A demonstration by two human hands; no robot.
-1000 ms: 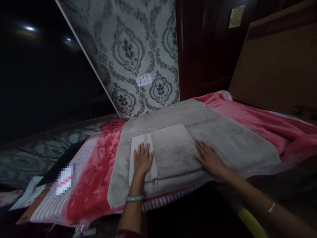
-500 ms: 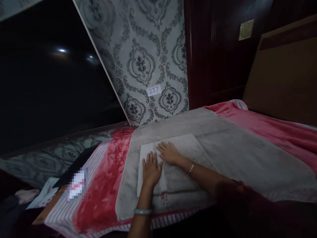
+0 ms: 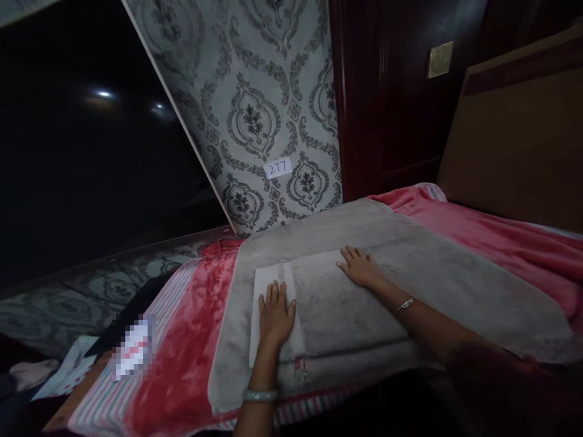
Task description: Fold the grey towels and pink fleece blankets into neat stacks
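Note:
A small folded grey towel [image 3: 328, 306] with a white band at its left end lies on a larger grey towel [image 3: 432, 273] spread over a red blanket. My left hand [image 3: 276, 315] lies flat and open on the white band near the folded towel's left edge. My right hand [image 3: 361, 267] rests flat and open on the folded towel's far right corner, fingers pointing left. A pale bangle is on my left wrist and a thin bracelet on my right.
The red blanket [image 3: 182, 358] with a striped border covers the surface. Patterned wallpaper with a paper label "277" [image 3: 277, 167] stands behind. A dark wooden door [image 3: 387, 103] and a brown headboard [image 3: 514, 145] are at the right. Papers [image 3: 68, 376] lie at the lower left.
My right hand slid from the folded towel's right side across to beside my left hand, then back right to the far right corner. My left hand stayed on the white band.

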